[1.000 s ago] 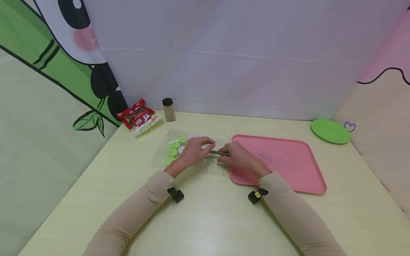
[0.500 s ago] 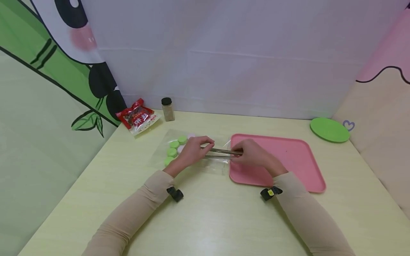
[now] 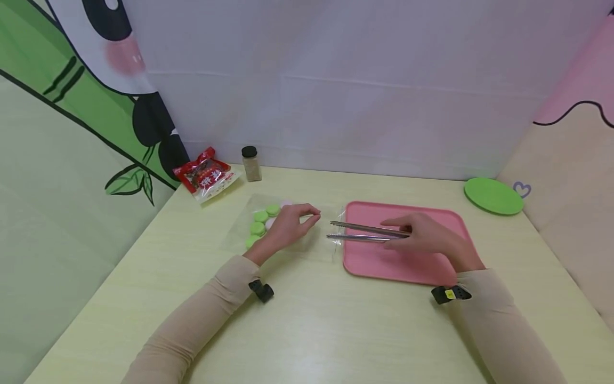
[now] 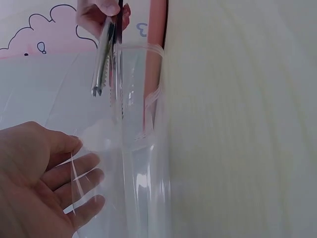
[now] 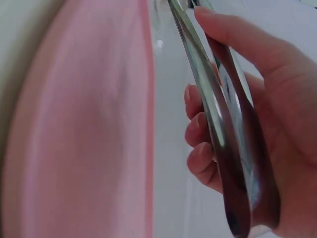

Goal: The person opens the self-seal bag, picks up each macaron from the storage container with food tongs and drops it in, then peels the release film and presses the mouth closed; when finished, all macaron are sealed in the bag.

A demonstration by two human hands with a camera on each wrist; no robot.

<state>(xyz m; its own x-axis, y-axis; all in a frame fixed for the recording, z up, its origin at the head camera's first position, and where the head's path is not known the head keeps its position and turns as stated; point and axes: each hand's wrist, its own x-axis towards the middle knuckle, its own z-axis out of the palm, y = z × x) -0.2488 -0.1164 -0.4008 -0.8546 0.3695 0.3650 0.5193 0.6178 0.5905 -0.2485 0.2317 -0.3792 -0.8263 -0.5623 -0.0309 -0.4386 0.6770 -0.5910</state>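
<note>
Tongs (image 5: 214, 106) inside right hand (image 3: 424, 234); bag (image 4: 111, 158) in left hand (image 3: 289, 226)

At right, a person's right hand (image 5: 290, 94) grips shiny metal tongs (image 5: 214, 109), three fingertips showing past their left side; the tongs slant up toward the top edge, their two arms slightly apart; at left, a blurred pink tray (image 5: 84, 124) fills much of the view.
</note>
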